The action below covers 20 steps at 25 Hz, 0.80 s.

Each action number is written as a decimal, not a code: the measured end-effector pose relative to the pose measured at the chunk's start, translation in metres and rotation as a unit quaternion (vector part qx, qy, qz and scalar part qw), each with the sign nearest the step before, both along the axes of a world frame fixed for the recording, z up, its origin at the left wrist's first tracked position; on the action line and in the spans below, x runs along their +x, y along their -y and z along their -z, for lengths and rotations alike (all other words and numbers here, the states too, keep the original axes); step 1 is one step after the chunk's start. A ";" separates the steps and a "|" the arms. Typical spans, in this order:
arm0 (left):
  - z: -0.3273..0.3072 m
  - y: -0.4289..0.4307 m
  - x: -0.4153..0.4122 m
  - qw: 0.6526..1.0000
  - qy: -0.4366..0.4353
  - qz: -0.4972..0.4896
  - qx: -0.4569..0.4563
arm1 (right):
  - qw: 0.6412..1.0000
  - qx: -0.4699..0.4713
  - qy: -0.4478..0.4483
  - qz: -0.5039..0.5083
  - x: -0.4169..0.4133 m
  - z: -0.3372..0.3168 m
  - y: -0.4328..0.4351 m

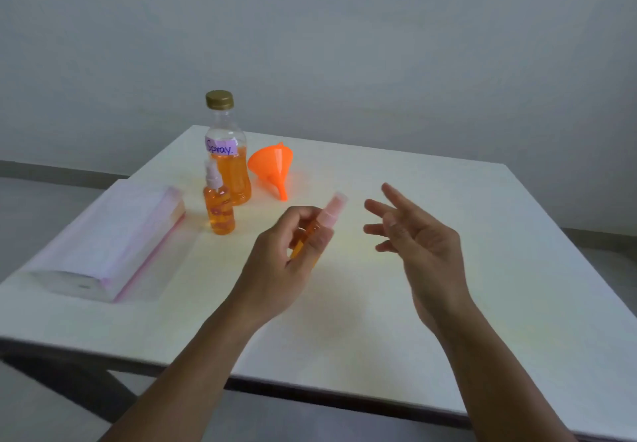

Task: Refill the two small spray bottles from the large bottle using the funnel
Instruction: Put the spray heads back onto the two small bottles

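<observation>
Above the middle of the surface (448,234), the left hand (286,262) has its grip clamped on one small spray bottle (310,231), fingers wrapped round the orange body, with the pink-capped sprayer head (332,205) tilted up and to the right. The right hand (417,238) hangs just beside it, fingers spread apart and holding nothing, its fingertips near the cap but not touching it.

Farther off and to the left, the second small spray bottle (219,209) stands upright on the surface, with its sprayer on and orange liquid well up its body. Right behind it, and seemingly touching it, stands the large bottle (229,162), gold cap on, a "Spray" label on its shoulder, and orange liquid up to the label. Just right of that the orange funnel (272,167) lies on its side, spout pointing near. A white and pink packet (113,245) lies at the left edge.

This looks like the opening-up step for the held bottle: the large bottle is capped and the funnel untouched, so no pouring is under way. The next move probably calls for the free hand to grip the sprayer head and twist it off while the left holds the body firm and upright, as liquid inside could spill at this tilt.
</observation>
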<state>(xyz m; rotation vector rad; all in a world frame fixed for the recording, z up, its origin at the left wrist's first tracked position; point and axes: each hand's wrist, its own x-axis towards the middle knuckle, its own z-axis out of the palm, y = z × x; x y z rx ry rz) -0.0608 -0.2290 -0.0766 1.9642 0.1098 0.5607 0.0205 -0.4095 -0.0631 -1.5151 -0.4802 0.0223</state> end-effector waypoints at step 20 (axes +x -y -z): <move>0.032 -0.103 -0.039 0.962 -0.015 -0.271 -0.024 | 0.878 -0.404 0.254 -0.049 -0.032 0.071 -0.025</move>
